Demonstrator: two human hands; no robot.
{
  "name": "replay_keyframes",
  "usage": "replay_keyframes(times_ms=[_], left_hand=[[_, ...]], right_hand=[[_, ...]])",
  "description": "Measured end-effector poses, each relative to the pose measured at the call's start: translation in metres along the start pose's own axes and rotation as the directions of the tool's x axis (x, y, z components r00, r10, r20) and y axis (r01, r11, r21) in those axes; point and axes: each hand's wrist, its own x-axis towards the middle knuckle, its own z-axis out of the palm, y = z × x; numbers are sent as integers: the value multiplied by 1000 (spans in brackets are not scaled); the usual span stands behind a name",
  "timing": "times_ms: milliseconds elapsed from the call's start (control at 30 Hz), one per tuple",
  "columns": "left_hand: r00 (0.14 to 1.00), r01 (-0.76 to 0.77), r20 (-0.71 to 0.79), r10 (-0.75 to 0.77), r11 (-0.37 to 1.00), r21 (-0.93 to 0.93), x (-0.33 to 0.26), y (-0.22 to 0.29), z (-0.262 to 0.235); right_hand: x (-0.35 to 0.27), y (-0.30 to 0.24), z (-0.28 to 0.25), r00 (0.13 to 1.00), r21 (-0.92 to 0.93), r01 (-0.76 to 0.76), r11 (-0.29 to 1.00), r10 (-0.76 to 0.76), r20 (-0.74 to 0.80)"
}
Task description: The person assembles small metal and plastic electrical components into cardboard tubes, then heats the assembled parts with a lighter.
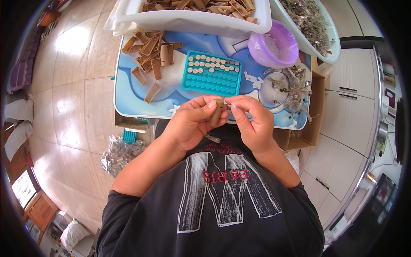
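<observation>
We note left hand (192, 122) gripping tan sleeve (216, 112) upright above desk (128, 96) edge; right hand (252, 120) fingers pinched on small clear part (231, 106) at sleeve top. Judged: insertion step; next needs fine alignment.

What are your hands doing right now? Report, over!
Left hand shut on tan sleeve, upright. Right hand pinching small clear piece at the sleeve's top. Teal tray beyond on table; nothing between the hands.
</observation>
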Motion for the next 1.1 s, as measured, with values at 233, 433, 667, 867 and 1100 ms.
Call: replay_keyframes(times_ms=[233,433,667,867,1100], left_hand=[[997,-28,69,34,997,-74,0,0,1],[997,25,75,-19,997,-74,-2,0,3],[997,13,82,-7,997,-73,-2,-2,4],[993,-7,117,10,1000,-25,0,-5,-1],[999,-2,40,4,999,-46,0,-5,0]], right_hand=[[-2,-3,1,993,21,115,993,-115,2],[-3,0,4,982,-6,187,982,-187,-30],[-3,2,4,968,-54,242,969,-245,-47],[-2,3,5,970,-44,239,970,-241,-37],[0,2,8,982,-106,165,980,-173,-71]])
